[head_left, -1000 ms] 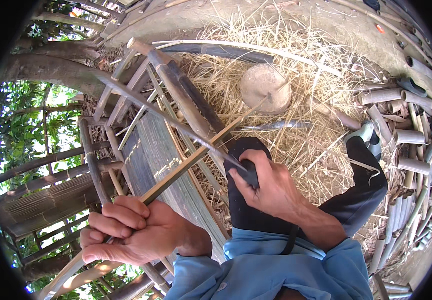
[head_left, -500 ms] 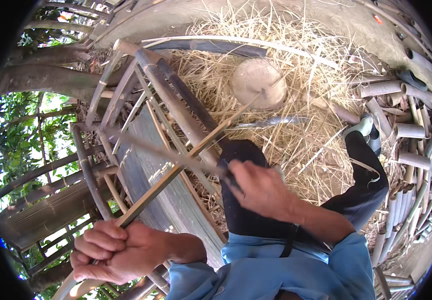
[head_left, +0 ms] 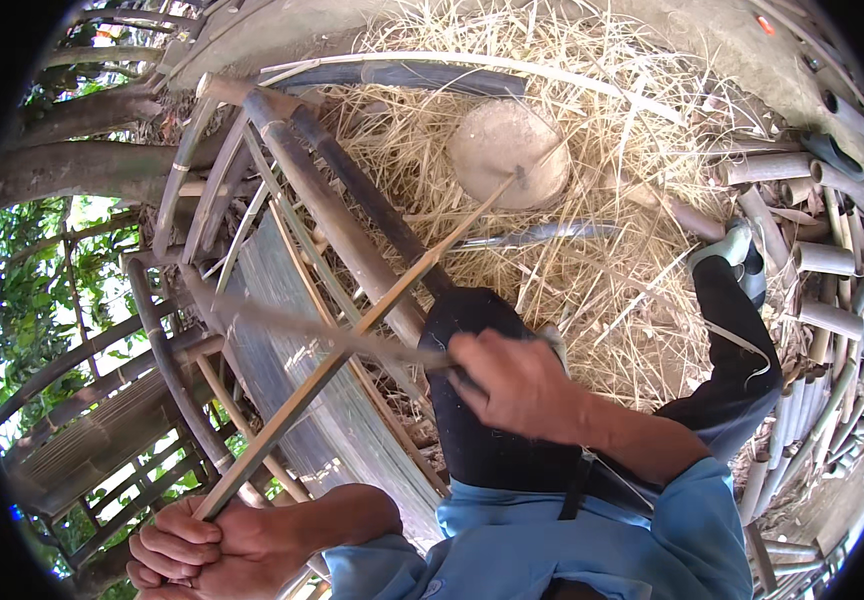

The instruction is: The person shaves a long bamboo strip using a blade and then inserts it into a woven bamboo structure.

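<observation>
My left hand (head_left: pixel 217 550), at the lower left, is closed around the near end of a long bamboo strip (head_left: pixel 297 397). The strip slants up to the right, and its thin far tip rests on a round wooden block (head_left: pixel 502 140). My right hand (head_left: pixel 522 385) is wrapped round the handle of a long knife above my dark-trousered knee. Its blade (head_left: pixel 272 318), smeared by motion, points to the upper left and crosses the strip near mid-length. Whether the edge bites into the strip I cannot tell.
Straw and shavings (head_left: pixel 592 300) cover the ground around the block. A bamboo frame (head_left: pixel 337 215) and a flat slatted panel (head_left: pixel 297 340) lie to the left. Cut bamboo pieces (head_left: pixel 822 258) are piled at the right. A metal blade-like piece (head_left: pixel 542 235) lies on the straw.
My left hand has moved down and slightly left with the strip's near end. The knife still crosses the strip, its blade blurred in both frames. The view has shifted a little.
</observation>
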The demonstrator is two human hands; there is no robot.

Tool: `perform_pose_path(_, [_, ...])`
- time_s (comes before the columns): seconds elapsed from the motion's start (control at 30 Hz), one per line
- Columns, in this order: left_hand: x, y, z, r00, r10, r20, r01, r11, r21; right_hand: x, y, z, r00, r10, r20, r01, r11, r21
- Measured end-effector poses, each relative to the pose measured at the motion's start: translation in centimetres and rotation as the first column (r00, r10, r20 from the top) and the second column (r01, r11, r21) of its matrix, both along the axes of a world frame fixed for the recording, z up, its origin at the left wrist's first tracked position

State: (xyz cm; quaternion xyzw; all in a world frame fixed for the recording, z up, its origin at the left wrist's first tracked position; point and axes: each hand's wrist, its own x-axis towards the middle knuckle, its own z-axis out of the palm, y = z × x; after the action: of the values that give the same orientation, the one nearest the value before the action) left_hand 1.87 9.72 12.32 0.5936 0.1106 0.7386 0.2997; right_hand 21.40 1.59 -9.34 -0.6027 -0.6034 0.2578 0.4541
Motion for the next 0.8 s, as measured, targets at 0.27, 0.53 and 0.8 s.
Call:
perform_pose_path(0.27, [-1.2,-0.1,-0.7,0.983,-0.181,0.035,0.181,0.984,0.002,0.2,0.0,-1.2,0.999,0.028,-0.023,-0.030,0.994,-0.103])
perform_pose_path(0.53, [-2.3,1.0,-0.5,0.996,-0.083,0.026,0.083,0.997,-0.006,1.1,0.6,-3.1,0.999,0.042,0.012,-0.040,0.994,-0.106])
perform_pose_path(0.8, [-3.8,2.3,-0.1,1.000,0.021,-0.015,-0.022,0.997,-0.074,3.2,0.9,-8.4,0.999,-0.019,0.049,0.026,0.990,-0.136])
